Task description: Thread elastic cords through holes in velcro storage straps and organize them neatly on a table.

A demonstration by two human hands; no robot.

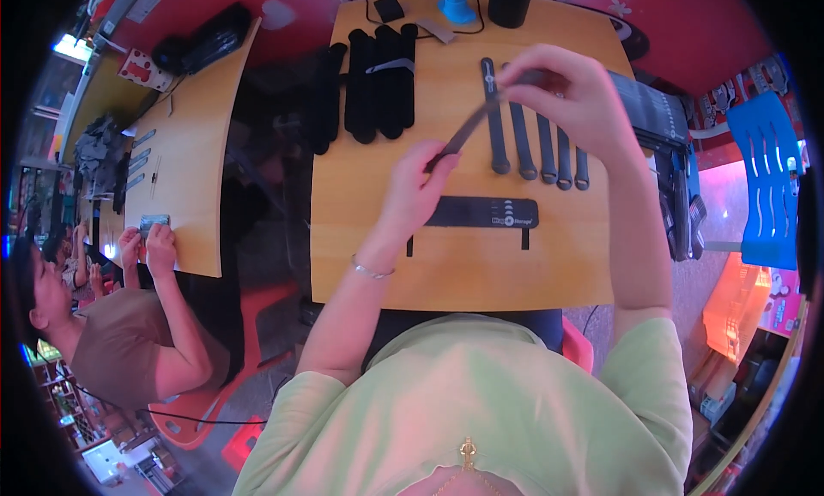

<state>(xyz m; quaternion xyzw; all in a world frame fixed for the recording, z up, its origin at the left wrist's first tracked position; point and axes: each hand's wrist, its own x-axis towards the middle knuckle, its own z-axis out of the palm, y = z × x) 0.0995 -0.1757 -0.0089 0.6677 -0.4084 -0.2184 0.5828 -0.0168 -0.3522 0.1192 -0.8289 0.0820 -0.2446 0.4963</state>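
A dark flat strap (472, 127) is stretched slantwise above the table between my two hands. Its lower end is pinched by my left hand (410, 191), which wears a bracelet at the wrist. Higher and to the right, my right hand (571, 97) grips the other end between thumb and fingers. Beneath and beside my right hand lie several similar dark straps (520, 140) in a row, with slotted near ends; the hand hides part of them. Nearer to me, a dark printed card (468, 212) lies flat, with two short black strips below it.
Black fuzzy rolls (378, 88) lie at the table's (463, 277) back left. A blue stand (457, 9) and a black cup (511, 3) are at the back. Stacked dark packages (648, 110) line the right edge. At left, a co-worker (129, 341) handles a small piece at another table.
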